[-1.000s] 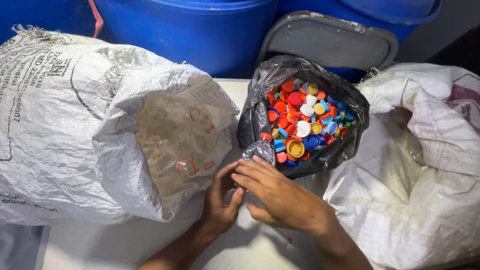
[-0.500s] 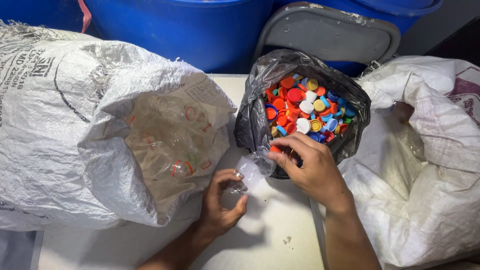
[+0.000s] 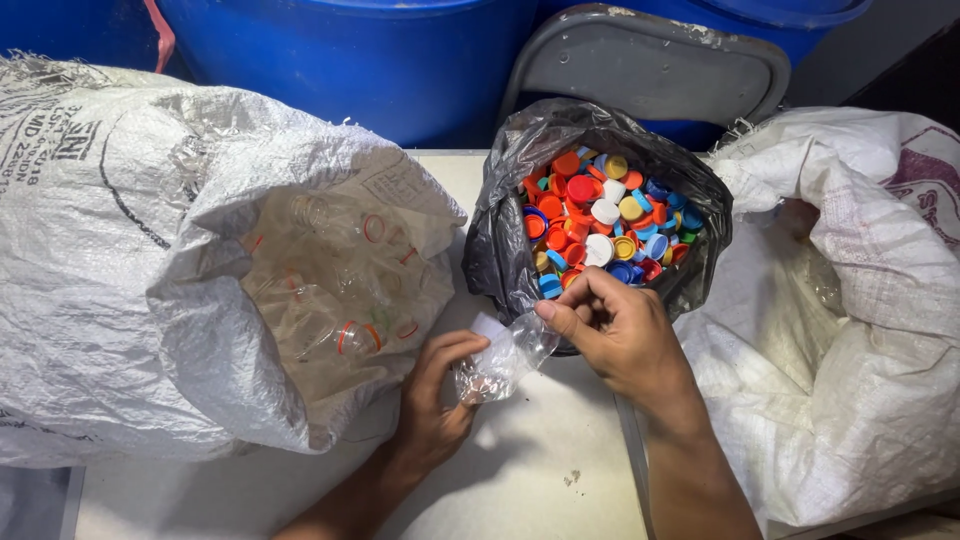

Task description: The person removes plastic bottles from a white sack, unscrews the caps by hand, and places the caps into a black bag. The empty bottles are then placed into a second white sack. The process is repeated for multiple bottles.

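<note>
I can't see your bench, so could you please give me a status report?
Left hand and right hand both grip clear plastic piece. Black bag of bottle caps beside them.

2 bare forearms, left hand (image 3: 432, 400), right hand (image 3: 620, 335); no sleeves, rings.

White table (image 3: 540, 480) bears two woven sacks (image 3: 130, 300) (plus black bag (image 3: 500, 250)).

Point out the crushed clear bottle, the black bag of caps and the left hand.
crushed clear bottle (image 3: 503, 358), head view, on its crumpled body between the hands.
black bag of caps (image 3: 500, 235), head view, on its left outer wall.
left hand (image 3: 432, 400), head view, on the back of the hand.
</note>
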